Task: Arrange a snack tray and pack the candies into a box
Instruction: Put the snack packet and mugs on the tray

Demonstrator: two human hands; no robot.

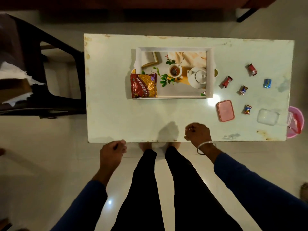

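A white tray (209, 72) with a printed teapot picture sits mid-table. A red and yellow snack packet (144, 85) lies in its near left corner, overhanging the rim. Several wrapped candies lie scattered to the right: two red ones (252, 69) (227, 81), a blue one (267, 83) and two multicoloured ones (243, 90) (247, 109). A pink lidded box (225, 110) and a clear plastic container (267, 116) stand near the right front. My left hand (112, 154) hangs curled at the table's front edge, holding nothing. My right hand (198, 134) is curled over the front edge, nothing in it.
The white table (133, 117) has worn, stained edges. A dark chair (50, 77) with white paper on it stands to the left. A pink bag (295, 121) hangs past the table's right edge. My legs stand at the front edge on a pale tiled floor.
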